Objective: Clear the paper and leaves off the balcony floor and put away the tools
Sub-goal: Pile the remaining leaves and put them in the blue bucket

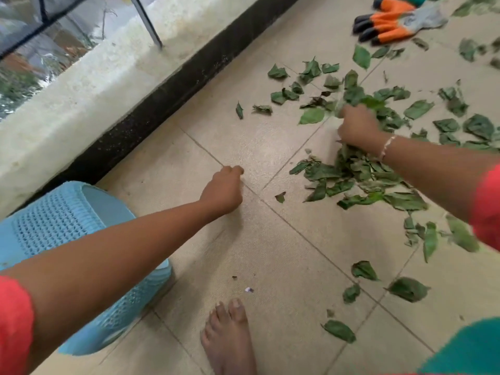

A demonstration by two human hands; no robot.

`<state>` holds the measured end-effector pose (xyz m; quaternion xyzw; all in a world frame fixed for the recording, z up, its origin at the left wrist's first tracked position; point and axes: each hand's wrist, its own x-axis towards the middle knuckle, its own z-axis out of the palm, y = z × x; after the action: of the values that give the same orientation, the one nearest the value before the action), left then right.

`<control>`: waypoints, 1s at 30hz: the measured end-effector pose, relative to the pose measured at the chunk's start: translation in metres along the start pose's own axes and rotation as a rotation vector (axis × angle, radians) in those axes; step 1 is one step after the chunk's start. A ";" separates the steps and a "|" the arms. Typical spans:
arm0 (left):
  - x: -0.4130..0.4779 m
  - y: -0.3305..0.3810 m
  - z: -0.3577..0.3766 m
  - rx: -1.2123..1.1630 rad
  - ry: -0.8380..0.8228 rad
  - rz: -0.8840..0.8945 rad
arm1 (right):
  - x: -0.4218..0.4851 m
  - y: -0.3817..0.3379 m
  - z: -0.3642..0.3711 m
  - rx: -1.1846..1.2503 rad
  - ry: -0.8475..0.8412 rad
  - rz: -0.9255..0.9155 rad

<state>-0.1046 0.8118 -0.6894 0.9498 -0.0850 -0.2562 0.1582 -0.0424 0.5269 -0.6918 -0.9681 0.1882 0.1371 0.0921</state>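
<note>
Head view: the right hand (356, 126) closes its grip on a bunch of leaves (405, 202) scattered over the balcony floor (270, 253); the left hand (224, 191) is curled, nothing visible in it. Raking outliers into the dense pile before lifting would likely serve best. Bare tile separates the pile from the blue basket (67, 226); the dark kerb (162, 97) bounds the left side.

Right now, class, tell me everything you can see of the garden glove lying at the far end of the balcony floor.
The garden glove has a grey knitted cuff, an orange coated hand and black pointed claw tips on its fingers. It lies flat on the tiled floor, fingers pointing towards the low wall, cuff away from it. Loose leaves lie close by; nothing grips it.
</note>
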 end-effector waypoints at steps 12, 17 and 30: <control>-0.020 0.047 0.031 0.137 -0.134 0.091 | -0.103 0.002 0.042 0.430 0.083 -0.233; -0.053 0.051 0.056 0.281 -0.365 0.459 | -0.234 0.050 0.072 0.189 -0.156 -0.839; -0.079 0.066 0.090 0.601 -0.349 1.594 | -0.126 0.172 0.032 -0.184 0.302 -0.406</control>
<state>-0.2238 0.7464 -0.7038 0.5556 -0.8120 -0.1778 0.0176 -0.2289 0.4204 -0.7064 -0.9998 -0.0117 -0.0135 0.0003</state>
